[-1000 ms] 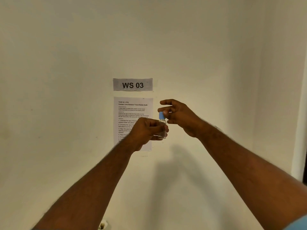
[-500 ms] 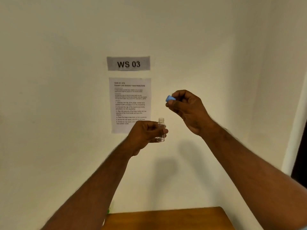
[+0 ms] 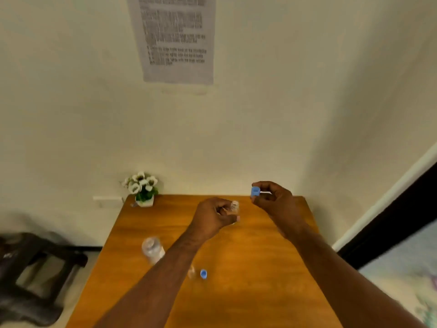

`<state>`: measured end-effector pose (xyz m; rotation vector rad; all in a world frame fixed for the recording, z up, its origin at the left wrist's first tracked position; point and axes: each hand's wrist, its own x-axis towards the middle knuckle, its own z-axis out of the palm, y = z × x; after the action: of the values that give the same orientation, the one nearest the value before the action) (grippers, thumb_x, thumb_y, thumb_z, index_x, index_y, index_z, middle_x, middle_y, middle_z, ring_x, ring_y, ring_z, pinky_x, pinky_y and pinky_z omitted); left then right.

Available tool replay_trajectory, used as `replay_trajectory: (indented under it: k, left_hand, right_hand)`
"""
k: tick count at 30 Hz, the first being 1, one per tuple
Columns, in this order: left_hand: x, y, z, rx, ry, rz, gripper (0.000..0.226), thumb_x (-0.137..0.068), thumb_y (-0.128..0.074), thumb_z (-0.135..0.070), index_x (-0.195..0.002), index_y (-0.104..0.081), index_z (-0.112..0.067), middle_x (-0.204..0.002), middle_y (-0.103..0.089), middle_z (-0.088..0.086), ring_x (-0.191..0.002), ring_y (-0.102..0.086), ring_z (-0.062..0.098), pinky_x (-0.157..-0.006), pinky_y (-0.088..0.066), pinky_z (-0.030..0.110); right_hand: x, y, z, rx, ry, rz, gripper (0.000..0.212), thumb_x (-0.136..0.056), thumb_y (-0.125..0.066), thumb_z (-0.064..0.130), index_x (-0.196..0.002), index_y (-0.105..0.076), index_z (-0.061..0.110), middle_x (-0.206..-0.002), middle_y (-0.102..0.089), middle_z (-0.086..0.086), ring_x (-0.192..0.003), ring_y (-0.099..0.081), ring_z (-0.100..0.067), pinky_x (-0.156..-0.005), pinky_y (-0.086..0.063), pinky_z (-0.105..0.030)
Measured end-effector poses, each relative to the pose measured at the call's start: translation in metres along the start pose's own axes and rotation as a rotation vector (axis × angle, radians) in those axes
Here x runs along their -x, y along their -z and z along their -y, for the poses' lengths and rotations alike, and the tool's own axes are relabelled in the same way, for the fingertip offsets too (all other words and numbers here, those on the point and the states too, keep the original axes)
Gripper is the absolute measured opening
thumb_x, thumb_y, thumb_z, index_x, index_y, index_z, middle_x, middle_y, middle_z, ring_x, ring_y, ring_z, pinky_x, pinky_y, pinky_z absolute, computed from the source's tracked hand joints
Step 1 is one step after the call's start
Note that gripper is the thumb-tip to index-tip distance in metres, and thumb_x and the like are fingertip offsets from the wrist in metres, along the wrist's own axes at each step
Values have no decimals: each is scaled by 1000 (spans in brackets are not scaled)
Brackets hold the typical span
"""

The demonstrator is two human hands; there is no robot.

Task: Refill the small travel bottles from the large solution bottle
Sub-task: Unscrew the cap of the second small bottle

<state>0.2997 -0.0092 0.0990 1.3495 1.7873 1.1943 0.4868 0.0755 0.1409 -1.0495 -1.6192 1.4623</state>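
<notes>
Both hands are raised over the far half of a wooden table (image 3: 260,268) that stands against a pale wall. The left hand (image 3: 212,217) is curled around a small clear travel bottle (image 3: 234,207), holding it upright with its open threaded neck showing above the fingers. The right hand (image 3: 275,201) sits just beside it, a little higher and to the right, and pinches a small blue cap (image 3: 255,191) between thumb and fingertips; the cap is apart from the bottle's neck.

On the table nearer the person, a large clear solution bottle (image 3: 153,250) stands to the left of the left forearm, blurred. Close to the forearm's right edge is a second small clear bottle (image 3: 191,271), mostly blurred, and just beside it lies another blue cap (image 3: 203,273) on the wood.

At the table's far left corner is a little white pot of white flowers (image 3: 142,189), touching or nearly touching the wall. A printed sheet of paper (image 3: 176,39) is stuck on the wall above; its text is too blurred to read. A dark plastic stool (image 3: 30,275) stands on the floor to the left of the table.
</notes>
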Motion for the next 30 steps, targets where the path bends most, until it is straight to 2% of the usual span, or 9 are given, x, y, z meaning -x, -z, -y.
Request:
replay_trajectory:
  k: [3,9,11,15,19,22,27,30]
  left_hand:
    - [13,-29,44,-97,130,19,42,-67,-93,-23,-104,-78,-10,-97,-75,2,-74,-64,10,-64,-45,9]
    - [38,-76,115,-283,296,72,30,-75,-86,-26,-103,-77,-17,-106,-73,5,-94,-69,26,-78,-55,35]
    - [48,-87,131,-325,327,80,31,-75,-84,-26,-104,-76,-19,-109,-72,5,-98,-68,26,-82,-55,38]
    - [57,-103,153,-404,325,117,29,-78,-81,-22,-105,-74,-18,-109,-71,8,-99,-66,27,-83,-54,38]
    - [58,-108,171,-429,326,134,32,-77,-82,-23,-107,-73,-16,-108,-71,8,-99,-66,26,-82,-52,36]
    - [59,-109,180,-434,325,139,37,-77,-82,-25,-112,-72,-16,-111,-71,7,-99,-65,25,-83,-51,33]
    - [60,-111,186,-460,293,142,44,-75,-83,-22,-116,-69,-16,-115,-69,5,-108,-62,24,-91,-50,33]
    - [61,-110,185,-464,280,176,60,-75,-84,-27,-129,-62,-17,-127,-65,4,-120,-56,22,-101,-46,32]
  right_hand:
    - [9,-4,-56,114,-90,0,25,-80,-79,5,-99,-69,18,-95,-74,-3,-91,-72,-23,-77,-59,-38]
    - [19,-18,-158,402,-185,72,27,-73,-80,6,-90,-67,22,-88,-72,8,-83,-67,-5,-72,-55,-30]
    - [24,-24,-185,482,-219,110,26,-73,-80,8,-91,-67,22,-88,-71,11,-82,-65,-3,-70,-52,-24]
    - [33,-40,-232,564,-280,164,21,-78,-75,10,-94,-67,22,-92,-70,8,-87,-64,-9,-72,-45,-23]
    - [35,-53,-259,625,-303,193,21,-83,-67,12,-102,-70,20,-99,-73,-1,-91,-66,-20,-72,-49,-27]
    - [37,-54,-272,699,-278,215,23,-81,-66,15,-102,-71,21,-103,-70,-4,-99,-62,-27,-82,-53,-35]
    - [39,-53,-276,792,-280,253,29,-82,-69,17,-110,-67,19,-115,-60,-6,-109,-51,-28,-89,-49,-39]
    - [38,-53,-269,822,-287,322,44,-81,-64,10,-124,-60,19,-124,-55,-8,-116,-48,-29,-95,-48,-39]
